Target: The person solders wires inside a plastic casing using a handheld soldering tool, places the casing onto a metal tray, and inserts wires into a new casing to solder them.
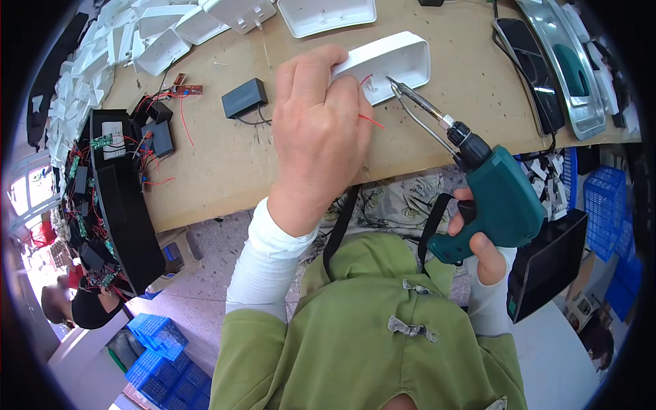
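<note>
My left hand (316,119) is closed on the near left end of a white plastic housing (410,55), tilted on the table with its hollow side toward me. A thin red wire (372,121) sticks out from under my fingers; whether they pinch it is hidden. My right hand (486,258) grips a dark green soldering gun (507,195) by its handle, a finger near the trigger. The gun's tip and its thin bent feed tube reach up to the housing's near edge; contact cannot be made out. Left of my left hand lies a black box (244,99) with a dark cable.
White housings (164,48) pile up at the far left. A black bin (126,205) with wired circuit boards stands at the left edge, small boards (188,89) beside it. At right lie a phone (526,75) and a metal tray (584,116). Blue crates (164,372) stand below.
</note>
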Motion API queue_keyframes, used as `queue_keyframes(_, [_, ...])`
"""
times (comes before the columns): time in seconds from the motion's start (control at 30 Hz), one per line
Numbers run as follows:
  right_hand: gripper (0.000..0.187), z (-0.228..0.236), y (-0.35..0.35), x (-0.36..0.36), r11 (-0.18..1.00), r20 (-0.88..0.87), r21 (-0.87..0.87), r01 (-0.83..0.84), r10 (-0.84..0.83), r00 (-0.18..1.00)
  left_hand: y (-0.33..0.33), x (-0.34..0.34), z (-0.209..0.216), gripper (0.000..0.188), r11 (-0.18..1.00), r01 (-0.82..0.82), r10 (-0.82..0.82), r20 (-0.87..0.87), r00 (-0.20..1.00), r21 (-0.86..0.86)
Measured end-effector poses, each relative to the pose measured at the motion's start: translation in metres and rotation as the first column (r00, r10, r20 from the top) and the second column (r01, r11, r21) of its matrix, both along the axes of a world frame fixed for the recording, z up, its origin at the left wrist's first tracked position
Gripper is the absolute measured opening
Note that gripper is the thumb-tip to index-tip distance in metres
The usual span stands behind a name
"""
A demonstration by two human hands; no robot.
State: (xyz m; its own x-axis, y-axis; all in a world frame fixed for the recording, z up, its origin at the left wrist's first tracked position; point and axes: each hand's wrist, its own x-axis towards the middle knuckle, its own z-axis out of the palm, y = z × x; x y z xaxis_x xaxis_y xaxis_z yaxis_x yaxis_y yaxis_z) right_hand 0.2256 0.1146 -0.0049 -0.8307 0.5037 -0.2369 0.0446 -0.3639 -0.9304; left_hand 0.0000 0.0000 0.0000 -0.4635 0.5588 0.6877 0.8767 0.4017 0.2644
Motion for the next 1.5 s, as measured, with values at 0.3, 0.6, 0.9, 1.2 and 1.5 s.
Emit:
queue_keyframes(0.3, [0.068,0.004,0.001,-0.009,0.995,0.045,0.098,-0.016,0.012,0.999,0.0,0.0,-0.001,0.01,1.0,-0.002,0.002,0.007,1.0,-0.003])
queue_keyframes(0.6, [0.068,0.002,0.002,-0.01,0.997,0.042,0.078,-0.03,0.027,0.999,-0.001,-0.002,-0.001,0.01,1.0,0.012,-0.012,-0.016,1.0,0.003])
queue_keyframes(0.9, [0.068,0.004,0.0,-0.012,0.997,0.051,0.078,-0.023,0.019,0.999,-0.002,-0.005,-0.002,0.009,1.0,0.007,-0.008,-0.064,0.998,-0.013])
queue_keyframes(1.2, [0.065,0.005,0.002,-0.012,1.0,0.033,0.025,-0.014,0.013,0.999,-0.001,-0.004,-0.002,0.007,1.0,-0.016,0.015,-0.066,0.998,-0.019])
queue_keyframes(1.5, [0.068,0.004,0.001,-0.013,0.996,0.046,0.082,-0.022,0.019,0.999,-0.001,-0.003,-0.003,0.008,1.0,-0.021,0.02,-0.07,0.997,-0.012])
